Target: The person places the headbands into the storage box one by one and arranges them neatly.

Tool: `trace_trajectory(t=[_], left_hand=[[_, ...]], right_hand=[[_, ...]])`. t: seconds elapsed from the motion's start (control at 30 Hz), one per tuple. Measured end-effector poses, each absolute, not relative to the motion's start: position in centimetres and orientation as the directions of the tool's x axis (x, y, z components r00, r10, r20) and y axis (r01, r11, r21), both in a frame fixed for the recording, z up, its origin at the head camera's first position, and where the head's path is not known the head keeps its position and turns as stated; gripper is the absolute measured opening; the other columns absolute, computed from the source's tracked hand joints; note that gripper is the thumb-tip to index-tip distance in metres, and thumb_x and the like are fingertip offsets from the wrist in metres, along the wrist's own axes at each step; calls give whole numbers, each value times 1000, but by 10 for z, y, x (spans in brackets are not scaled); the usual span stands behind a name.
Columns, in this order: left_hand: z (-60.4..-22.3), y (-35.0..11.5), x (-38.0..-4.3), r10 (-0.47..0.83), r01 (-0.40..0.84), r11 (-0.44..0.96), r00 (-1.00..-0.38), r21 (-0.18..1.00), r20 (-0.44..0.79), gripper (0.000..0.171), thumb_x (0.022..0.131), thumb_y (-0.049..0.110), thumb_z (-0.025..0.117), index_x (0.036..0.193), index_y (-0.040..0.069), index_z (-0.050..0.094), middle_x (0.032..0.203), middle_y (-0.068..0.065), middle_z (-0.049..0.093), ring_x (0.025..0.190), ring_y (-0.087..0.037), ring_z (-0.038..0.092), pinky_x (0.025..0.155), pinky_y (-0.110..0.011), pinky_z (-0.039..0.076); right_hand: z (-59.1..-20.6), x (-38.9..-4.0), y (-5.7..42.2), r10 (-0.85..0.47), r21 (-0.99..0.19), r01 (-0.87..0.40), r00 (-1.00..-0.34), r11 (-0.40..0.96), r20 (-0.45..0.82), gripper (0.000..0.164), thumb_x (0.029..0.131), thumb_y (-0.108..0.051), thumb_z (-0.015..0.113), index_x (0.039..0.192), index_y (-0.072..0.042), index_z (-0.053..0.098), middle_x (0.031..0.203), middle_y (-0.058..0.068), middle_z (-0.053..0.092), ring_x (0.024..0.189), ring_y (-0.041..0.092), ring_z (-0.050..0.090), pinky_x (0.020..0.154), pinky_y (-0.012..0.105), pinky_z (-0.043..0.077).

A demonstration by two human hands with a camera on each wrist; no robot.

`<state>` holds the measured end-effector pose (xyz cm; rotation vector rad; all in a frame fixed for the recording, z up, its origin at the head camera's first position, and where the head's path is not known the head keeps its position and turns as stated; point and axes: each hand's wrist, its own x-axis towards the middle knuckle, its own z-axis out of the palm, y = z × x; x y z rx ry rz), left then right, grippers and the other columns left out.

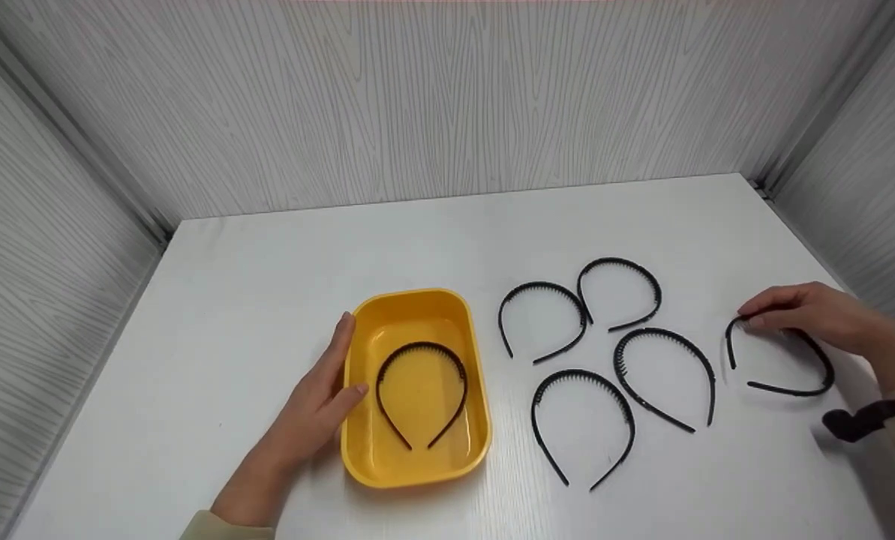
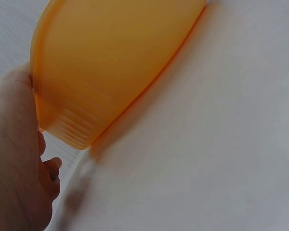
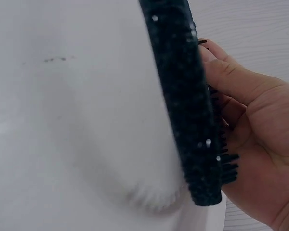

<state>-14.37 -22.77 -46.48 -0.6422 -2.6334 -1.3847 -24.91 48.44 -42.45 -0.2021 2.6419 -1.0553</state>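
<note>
My left hand [image 1: 316, 405] grips the left side of a yellow plastic tray [image 1: 482, 397], thumb over the rim. Inside the tray lies a black toothed headband [image 1: 422, 346], its two ends toward me. At the far right, my right hand [image 1: 818, 316] pinches another black headband [image 1: 788, 391] by its band between thumb and fingers. The right wrist view shows this headband [image 3: 180, 86] up close, its short teeth facing the palm and its shadow on the white surface. In the left wrist view the tray's outer wall [image 2: 111, 62] shows beside the hand.
Several more black headbands lie between the tray and my right hand: a back one [image 1: 621, 261], one nearer the tray [image 1: 541, 285], a front one [image 1: 582, 373] and a tilted one [image 1: 665, 332]. Pale wood-grain panels [image 1: 432, 97] wall the white table [image 1: 229, 337] at back and sides.
</note>
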Motion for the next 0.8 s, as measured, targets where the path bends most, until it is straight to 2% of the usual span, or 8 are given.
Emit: trace_trajectory(t=[0.3, 0.4, 0.57, 0.8], left_hand=[[-468, -226, -145, 329, 419, 492, -901, 764, 282, 83, 106, 17, 60, 173, 20, 10, 178, 4, 13, 162, -15, 13, 127, -19, 9], [-468, -225, -146, 336, 433, 489, -895, 757, 295, 83, 106, 17, 60, 173, 18, 10, 178, 2, 13, 162, -18, 14, 127, -19, 10], [-468, -225, -146, 334, 427, 496, -898, 756, 287, 83, 106, 18, 59, 173, 19, 10, 178, 3, 13, 162, -17, 14, 126, -19, 9], [-466, -227, -144, 318, 404, 506, -909, 762, 271, 83, 106, 21, 60, 173, 22, 9, 178, 6, 11, 162, -14, 12, 127, -20, 8]], right_hand=[[-417, -250, 483, -220, -706, -11, -954, 708, -206, 31, 99, -20, 76, 126, -4, 76, 115, -13, 74, 97, 5, 65, 78, 23, 53], [-412, -251, 481, -221, -699, -21, -955, 715, -198, 30, 101, -19, 74, 127, -4, 76, 117, -15, 73, 102, 0, 63, 81, 19, 52], [-398, -256, 467, -256, -689, -70, -952, 722, -171, 29, 103, -20, 72, 127, -4, 76, 120, -11, 73, 110, -4, 60, 85, 14, 47], [-367, -268, 425, -305, -682, -140, -944, 718, -127, 26, 102, -22, 74, 125, -9, 78, 121, -5, 74, 113, 3, 62, 88, 16, 48]])
